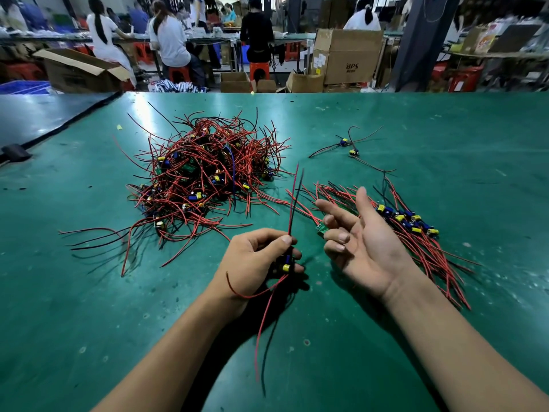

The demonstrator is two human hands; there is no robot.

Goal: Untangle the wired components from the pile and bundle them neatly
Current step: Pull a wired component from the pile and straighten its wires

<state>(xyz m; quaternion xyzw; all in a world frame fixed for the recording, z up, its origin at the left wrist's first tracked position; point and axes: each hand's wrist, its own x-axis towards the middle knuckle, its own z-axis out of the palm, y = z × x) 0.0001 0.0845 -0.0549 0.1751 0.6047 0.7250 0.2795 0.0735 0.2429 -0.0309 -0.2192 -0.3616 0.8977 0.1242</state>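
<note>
Your left hand (pixel 255 257) fingers clamped on wired component (pixel 286 264); right hand (pixel 356 242) fingers apart, empty. Pile (pixel 208 173) at 11 o'clock, bundle (pixel 416 233) at 2. Risk: loose leads snag bundle, retangle.

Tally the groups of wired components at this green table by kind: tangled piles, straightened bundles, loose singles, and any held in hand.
Tangled pile of red and black wired components: 1
Straightened bundle of wired components by the right hand: 1
Loose single wired components far right: 2
Wired component held in the left hand: 1
Total: 5
</note>
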